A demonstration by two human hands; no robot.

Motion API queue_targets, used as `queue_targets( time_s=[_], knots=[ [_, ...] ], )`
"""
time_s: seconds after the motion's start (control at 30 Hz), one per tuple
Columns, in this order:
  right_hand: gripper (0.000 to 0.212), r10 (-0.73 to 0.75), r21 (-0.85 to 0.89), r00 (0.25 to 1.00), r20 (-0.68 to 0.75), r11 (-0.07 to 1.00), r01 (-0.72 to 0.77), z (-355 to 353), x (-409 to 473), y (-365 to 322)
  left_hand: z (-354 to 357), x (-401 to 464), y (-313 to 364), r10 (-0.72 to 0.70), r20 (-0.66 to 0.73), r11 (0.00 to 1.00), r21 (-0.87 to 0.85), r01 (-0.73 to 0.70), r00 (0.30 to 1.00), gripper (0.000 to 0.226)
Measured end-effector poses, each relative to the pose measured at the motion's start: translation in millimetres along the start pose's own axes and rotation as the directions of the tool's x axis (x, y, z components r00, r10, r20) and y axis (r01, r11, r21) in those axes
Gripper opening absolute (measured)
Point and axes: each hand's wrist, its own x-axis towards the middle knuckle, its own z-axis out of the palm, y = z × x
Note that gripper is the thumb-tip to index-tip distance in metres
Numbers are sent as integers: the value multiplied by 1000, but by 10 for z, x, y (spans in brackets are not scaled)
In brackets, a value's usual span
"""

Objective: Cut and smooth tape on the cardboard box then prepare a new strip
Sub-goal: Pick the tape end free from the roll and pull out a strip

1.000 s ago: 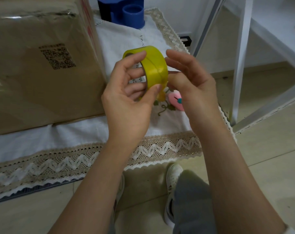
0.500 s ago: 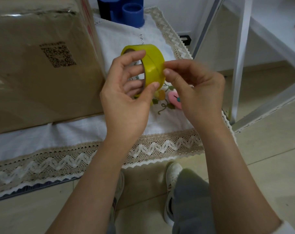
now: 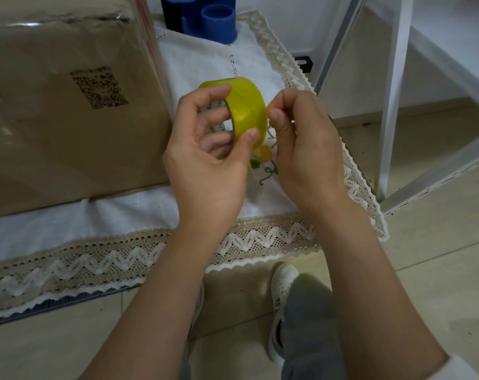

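Gripping the yellow tape roll (image 3: 242, 111) from its left side, the left hand (image 3: 208, 160) has its thumb pressed on the roll's outer face near the lower edge, its index finger curled over the top rim, and its other fingers tucked through the core. The roll stands on edge in the air, above the white lace-trimmed tablecloth (image 3: 194, 61) and just to the right of the cardboard box (image 3: 68, 100).

The right hand (image 3: 304, 149) sits just beside the roll on its right, thumb and forefinger pinched tightly together right at the roll's right rim (whether a free end of tape lies between them is too fine to tell). Its remaining fingers are curled in toward the palm.

The box rests on the tablecloth to the left, its near face carrying a printed QR code (image 3: 100, 87) and a glossy strip of clear tape along the top edge. A blue tape dispenser (image 3: 205, 17) stands on the cloth at the far end, well apart from the hands. Embroidered flowers (image 3: 264, 157) on the cloth show just below the roll, between the two hands. Below, on the tiled floor, are the person's white shoes (image 3: 280, 283) and grey trouser leg.
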Motion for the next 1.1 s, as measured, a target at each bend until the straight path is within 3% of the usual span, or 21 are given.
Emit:
queue_targets(
  time_s=[0.1,0.2,0.3,0.43,0.5,0.57,0.63,0.77,0.87,1.1],
  knots=[
    [10,52,65,997,50,996,-55,26,-11,-24,-10,23,-3,-5,-31,1000,-1,5,999,51],
    [5,149,249,987,53,956,-158,16,1,-52,-7,24,-2,-10,-25,1000,-11,10,1000,52],
    [14,249,412,968,25,880,-237,-50,20,-105,4,22,-1,-15,-23,999,-29,14,1000,50],
    [17,171,314,985,11,935,-166,-72,11,-88,0,25,-12,-11,1,999,-49,11,1000,50],
    [18,182,345,982,50,919,-188,-55,8,-96,2,21,-13,-9,14,999,-52,10,1000,50],
    [24,308,485,945,107,814,-320,-44,27,-140,15,17,-10,-8,18,999,-51,9,1000,51],
    [23,453,605,866,212,635,-480,-35,63,-180,32,6,-9,-7,25,999,-45,9,1000,54],
    [22,468,692,784,408,402,-600,-18,100,-163,44,-16,-28,-7,28,1000,-23,7,1000,57],
    [27,430,726,783,450,335,-601,-25,94,-127,39,-7,-24,-12,28,999,-39,13,1000,63],
    [36,426,706,764,484,326,-629,19,82,-133,42,-5,-65,18,65,1000,21,-20,998,68]
  ],
)
